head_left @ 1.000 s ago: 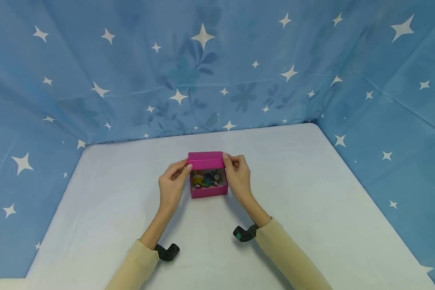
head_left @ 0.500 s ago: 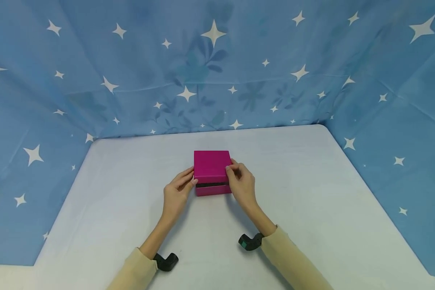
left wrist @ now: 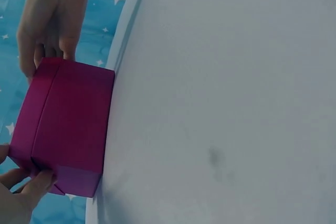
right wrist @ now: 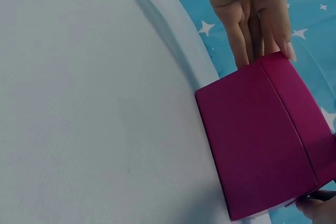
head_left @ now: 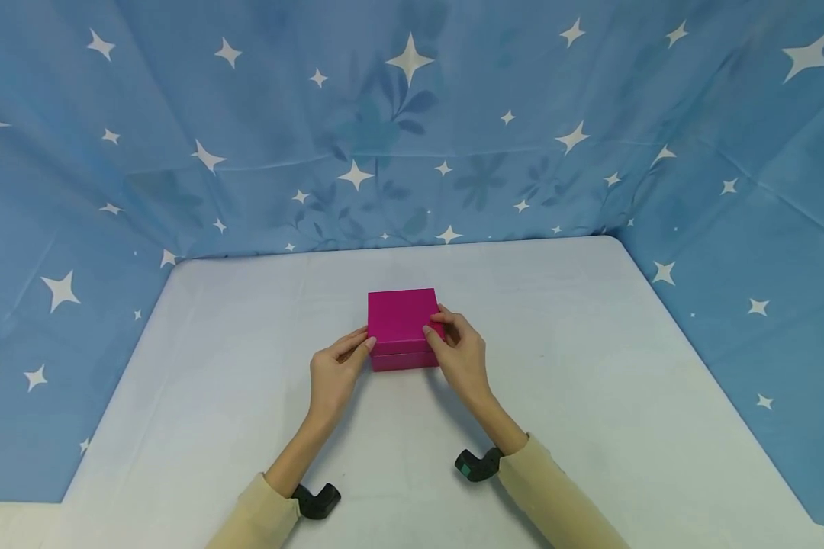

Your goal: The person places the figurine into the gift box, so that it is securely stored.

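A magenta box (head_left: 405, 361) sits on the white table with its matching lid (head_left: 400, 320) over it. Its contents are hidden. At the box's left side my left hand (head_left: 331, 380) holds the lid, thumb at the front corner and fingers along the side. My right hand (head_left: 464, 357) grips the lid's right edge, with the thumb and a fingertip on top. A thin seam between lid (left wrist: 32, 108) and box (left wrist: 76, 121) shows in the left wrist view. In the right wrist view, the left hand (right wrist: 252, 14) reaches the far end of the box (right wrist: 252, 140).
The white tabletop (head_left: 233, 381) spreads round the box, with its back edge beyond it. Blue curtains (head_left: 261, 137) with white stars stand behind and at both sides. Dark wrist cameras (head_left: 479, 464) are worn near the cuffs of the beige sleeves (head_left: 556, 496).
One second ago the lid was tilted up and small colourful items showed inside the box. Both hands have lowered it, and the gap at the front has closed.
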The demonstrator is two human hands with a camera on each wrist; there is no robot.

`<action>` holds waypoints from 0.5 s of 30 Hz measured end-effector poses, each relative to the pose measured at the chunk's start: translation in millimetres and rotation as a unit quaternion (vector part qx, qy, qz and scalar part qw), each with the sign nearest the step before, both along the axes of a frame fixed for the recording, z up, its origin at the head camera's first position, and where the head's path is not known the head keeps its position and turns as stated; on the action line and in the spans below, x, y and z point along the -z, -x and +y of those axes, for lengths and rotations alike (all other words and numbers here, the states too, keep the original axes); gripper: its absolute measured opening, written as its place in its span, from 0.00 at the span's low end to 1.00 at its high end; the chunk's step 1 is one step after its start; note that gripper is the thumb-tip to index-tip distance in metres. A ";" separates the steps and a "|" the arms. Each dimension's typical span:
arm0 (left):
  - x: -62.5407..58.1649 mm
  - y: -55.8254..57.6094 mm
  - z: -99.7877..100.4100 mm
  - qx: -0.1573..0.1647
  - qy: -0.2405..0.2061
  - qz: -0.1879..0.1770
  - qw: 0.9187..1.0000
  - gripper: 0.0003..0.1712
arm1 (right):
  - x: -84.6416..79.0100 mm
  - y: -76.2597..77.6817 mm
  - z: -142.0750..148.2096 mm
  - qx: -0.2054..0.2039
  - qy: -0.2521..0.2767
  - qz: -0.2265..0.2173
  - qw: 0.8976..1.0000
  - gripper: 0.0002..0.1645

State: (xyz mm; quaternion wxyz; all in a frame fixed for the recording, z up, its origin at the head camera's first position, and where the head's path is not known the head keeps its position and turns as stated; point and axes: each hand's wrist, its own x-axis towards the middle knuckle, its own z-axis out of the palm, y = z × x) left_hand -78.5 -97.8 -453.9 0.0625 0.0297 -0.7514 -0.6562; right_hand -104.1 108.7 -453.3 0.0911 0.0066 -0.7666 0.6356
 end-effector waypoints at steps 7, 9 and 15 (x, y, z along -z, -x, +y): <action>-10.5 0.7 3.5 -0.012 -0.030 -0.076 0.997 0.21 | 2.3 -3.0 2.9 -0.010 0.017 0.012 1.000 0.21; -11.7 0.9 3.0 -0.008 -0.033 -0.082 0.996 0.21 | 4.4 -3.9 3.4 -0.015 0.025 0.019 0.999 0.21; -11.0 -0.7 0.5 0.017 -0.045 -0.075 0.996 0.24 | 9.8 -7.1 4.6 -0.034 0.055 0.019 0.998 0.27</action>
